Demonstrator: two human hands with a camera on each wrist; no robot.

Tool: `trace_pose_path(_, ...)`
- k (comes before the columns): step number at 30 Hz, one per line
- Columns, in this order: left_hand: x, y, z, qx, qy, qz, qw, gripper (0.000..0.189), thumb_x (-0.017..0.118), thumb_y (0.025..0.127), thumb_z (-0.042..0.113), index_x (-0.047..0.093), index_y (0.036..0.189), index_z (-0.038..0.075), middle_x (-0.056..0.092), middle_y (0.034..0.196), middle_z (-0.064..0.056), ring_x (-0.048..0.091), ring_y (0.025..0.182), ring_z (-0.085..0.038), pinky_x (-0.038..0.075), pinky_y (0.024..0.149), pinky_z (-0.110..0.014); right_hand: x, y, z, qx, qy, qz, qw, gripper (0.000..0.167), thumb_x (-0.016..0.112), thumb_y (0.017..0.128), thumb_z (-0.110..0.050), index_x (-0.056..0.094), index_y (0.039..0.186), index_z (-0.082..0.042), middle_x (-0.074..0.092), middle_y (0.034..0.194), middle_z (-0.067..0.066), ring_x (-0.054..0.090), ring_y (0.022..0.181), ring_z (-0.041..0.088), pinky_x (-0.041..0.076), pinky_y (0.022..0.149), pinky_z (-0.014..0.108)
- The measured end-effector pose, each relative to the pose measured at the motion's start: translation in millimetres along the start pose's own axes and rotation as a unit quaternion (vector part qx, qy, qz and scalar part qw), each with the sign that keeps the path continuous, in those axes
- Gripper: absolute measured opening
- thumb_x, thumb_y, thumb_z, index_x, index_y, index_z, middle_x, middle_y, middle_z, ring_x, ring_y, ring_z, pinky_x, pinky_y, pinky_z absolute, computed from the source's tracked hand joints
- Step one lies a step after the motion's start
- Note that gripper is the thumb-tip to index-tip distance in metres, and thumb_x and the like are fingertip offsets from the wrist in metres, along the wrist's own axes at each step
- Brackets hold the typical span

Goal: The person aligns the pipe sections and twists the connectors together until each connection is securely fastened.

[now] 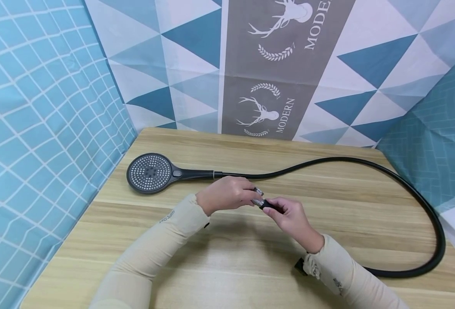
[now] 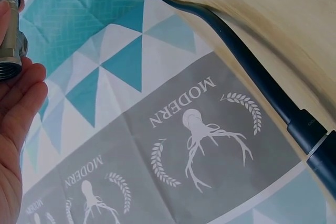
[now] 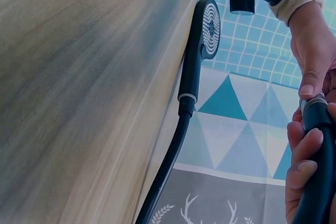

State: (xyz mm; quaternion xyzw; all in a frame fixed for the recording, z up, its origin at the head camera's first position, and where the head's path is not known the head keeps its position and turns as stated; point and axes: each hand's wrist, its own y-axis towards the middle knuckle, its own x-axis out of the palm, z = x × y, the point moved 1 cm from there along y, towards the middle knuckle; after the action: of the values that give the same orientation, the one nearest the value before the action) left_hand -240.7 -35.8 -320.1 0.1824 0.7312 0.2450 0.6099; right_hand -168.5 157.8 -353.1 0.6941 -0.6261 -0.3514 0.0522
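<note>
My left hand [image 1: 227, 195] pinches a small silver metal fitting [image 1: 258, 200] above the middle of the table. In the left wrist view, that fitting [image 2: 9, 51] shows a threaded open end near the fingers. My right hand [image 1: 294, 219] grips the black end of a shower hose [image 1: 417, 191]. The hose's end piece [image 3: 316, 115] meets the fitting in the right wrist view; whether they are screwed together is hard to tell. A dark shower head [image 1: 150, 173] lies nozzle side up at the left, its handle [image 1: 196, 174] joined to the hose's other end.
The hose loops across the wooden table [image 1: 219, 274] to the right and passes beneath the right forearm. Blue tiled sheeting [image 1: 30, 116] rises on the left. A patterned backdrop [image 1: 196, 64] stands behind the table, with teal sheeting [image 1: 436, 141] at the right.
</note>
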Motion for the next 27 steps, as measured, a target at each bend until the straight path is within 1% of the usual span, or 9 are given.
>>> trace_pose_path(5, 0.0, -1.3, 0.4, 0.002, 0.003, 0.012, 0.9999, 0.016, 0.08, 0.078, 0.016, 0.074, 0.092, 0.013, 0.069, 0.087, 0.001, 0.066, 0.08, -0.012, 0.052, 0.077, -0.02, 1.8, -0.7, -1.4, 0.018, 0.001, 0.003, 0.9998, 0.013, 0.07, 0.076, 0.015, 0.068, 0.089, 0.014, 0.069, 0.079, 0.021, 0.055, 0.065, -0.001, 0.047, 0.05, 0.017)
trace_pose_path(8, 0.0, -2.6, 0.1, 0.001, 0.004, 0.016, 0.9999, 0.017, 0.08, 0.077, 0.018, 0.074, 0.092, 0.013, 0.069, 0.087, 0.001, 0.066, 0.08, -0.012, 0.051, 0.078, -0.02, 3.8, -2.4, -2.9, 0.031, 0.004, 0.024, 0.9992, 0.018, 0.073, 0.075, 0.013, 0.068, 0.092, 0.012, 0.069, 0.082, 0.02, 0.055, 0.062, -0.001, 0.046, 0.049, 0.017)
trace_pose_path(10, 0.1, -3.6, 0.1, 0.003, 0.007, 0.019, 0.9998, 0.018, 0.081, 0.077, 0.019, 0.074, 0.092, 0.013, 0.069, 0.088, 0.0, 0.066, 0.081, -0.012, 0.051, 0.08, -0.02, 5.2, -3.8, -2.8, 0.014, -0.008, 0.041, 0.999, 0.028, 0.076, 0.07, 0.014, 0.066, 0.096, 0.01, 0.067, 0.085, 0.019, 0.053, 0.057, 0.0, 0.044, 0.046, 0.017)
trace_pose_path(13, -0.2, -4.5, 0.5, 0.005, 0.014, 0.028, 0.9995, 0.018, 0.082, 0.076, 0.019, 0.075, 0.092, 0.014, 0.069, 0.088, 0.001, 0.066, 0.082, -0.013, 0.051, 0.081, -0.02, 6.9, -4.8, -1.3, -0.047, -0.047, 0.058, 0.9961, 0.041, 0.082, 0.061, 0.015, 0.064, 0.097, 0.007, 0.061, 0.09, 0.018, 0.051, 0.051, 0.004, 0.043, 0.045, 0.016)
trace_pose_path(15, 0.0, -4.6, 0.5, 0.005, 0.014, 0.034, 0.9993, 0.018, 0.082, 0.076, 0.019, 0.075, 0.092, 0.014, 0.069, 0.089, 0.001, 0.066, 0.083, -0.013, 0.051, 0.082, -0.02, 7.9, -4.6, 0.4, -0.085, -0.068, 0.065, 0.9919, 0.044, 0.083, 0.056, 0.017, 0.064, 0.094, 0.006, 0.059, 0.09, 0.017, 0.051, 0.05, 0.006, 0.044, 0.047, 0.015)
trace_pose_path(17, -0.3, -4.1, 0.2, 0.003, 0.013, 0.038, 0.9992, 0.018, 0.082, 0.076, 0.018, 0.075, 0.092, 0.014, 0.069, 0.089, 0.001, 0.066, 0.084, -0.013, 0.05, 0.083, -0.02, 9.0, -3.8, 1.7, -0.109, -0.078, 0.071, 0.9884, 0.044, 0.084, 0.052, 0.019, 0.064, 0.088, 0.005, 0.059, 0.087, 0.016, 0.052, 0.051, 0.007, 0.045, 0.049, 0.014)
trace_pose_path(22, -0.1, -4.5, -1.6, 0.001, 0.011, 0.037, 0.9993, 0.018, 0.081, 0.076, 0.019, 0.075, 0.092, 0.014, 0.07, 0.091, 0.001, 0.067, 0.085, -0.012, 0.05, 0.083, -0.02, 11.2, -0.9, 4.3, -0.121, -0.072, 0.089, 0.986, 0.039, 0.082, 0.045, 0.024, 0.066, 0.076, 0.008, 0.061, 0.073, 0.015, 0.056, 0.061, 0.013, 0.046, 0.057, 0.012)
trace_pose_path(25, 0.1, -5.6, -2.5, 0.001, 0.007, 0.036, 0.9993, 0.018, 0.081, 0.076, 0.019, 0.074, 0.092, 0.014, 0.07, 0.091, 0.001, 0.067, 0.085, -0.013, 0.05, 0.083, -0.021, 11.2, 0.4, 3.7, -0.113, -0.06, 0.09, 0.9876, 0.035, 0.082, 0.046, 0.024, 0.069, 0.074, 0.008, 0.062, 0.07, 0.013, 0.058, 0.067, 0.013, 0.046, 0.061, 0.011)
trace_pose_path(27, 0.7, -6.2, -3.2, 0.0, 0.005, 0.036, 0.9994, 0.018, 0.081, 0.077, 0.019, 0.074, 0.093, 0.013, 0.07, 0.091, 0.001, 0.067, 0.085, -0.013, 0.051, 0.082, -0.021, 10.7, 0.6, 3.0, -0.11, -0.052, 0.087, 0.9888, 0.033, 0.082, 0.048, 0.022, 0.07, 0.075, 0.008, 0.064, 0.07, 0.012, 0.058, 0.068, 0.011, 0.045, 0.06, 0.011)
